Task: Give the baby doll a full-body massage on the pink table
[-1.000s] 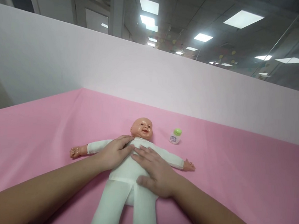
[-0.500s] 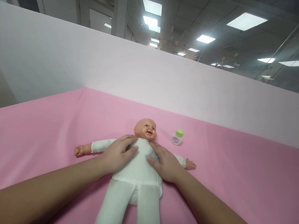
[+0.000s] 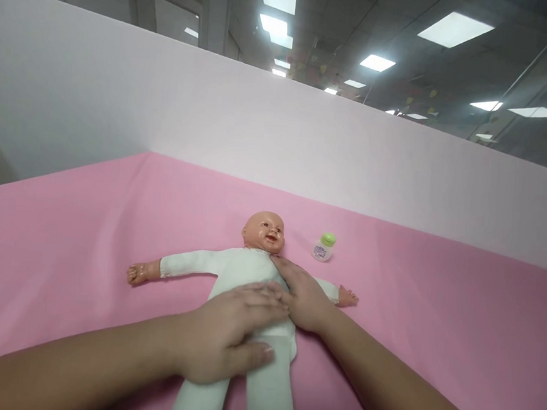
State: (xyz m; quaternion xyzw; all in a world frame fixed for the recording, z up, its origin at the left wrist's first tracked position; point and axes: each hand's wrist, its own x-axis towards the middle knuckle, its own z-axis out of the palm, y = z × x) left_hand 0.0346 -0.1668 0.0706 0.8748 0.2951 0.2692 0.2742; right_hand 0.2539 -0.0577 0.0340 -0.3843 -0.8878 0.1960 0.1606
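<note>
A baby doll [image 3: 245,266] with a white cloth body and plastic head lies on its back, arms spread, on a pink covering [image 3: 73,227]. Across its lower belly stretches my left hand [image 3: 233,328], slightly blurred, fingers extended and thumb apart. My right hand [image 3: 307,296] rests flat on the doll's chest and shoulder at the right, fingers pointing toward the neck. The left fingertips come up against my right hand; whether they touch it I cannot tell. Neither hand grips anything.
A small bottle [image 3: 323,248] with a green cap stands beside the doll's head, on the right. Behind the pink surface rises a white low wall [image 3: 260,128], with glass and ceiling lights beyond it.
My left hand has slid from the doll's shoulder down and right to its lower belly, uncovering the left-side arm. My right hand stays in place. The view has tilted down slightly.
</note>
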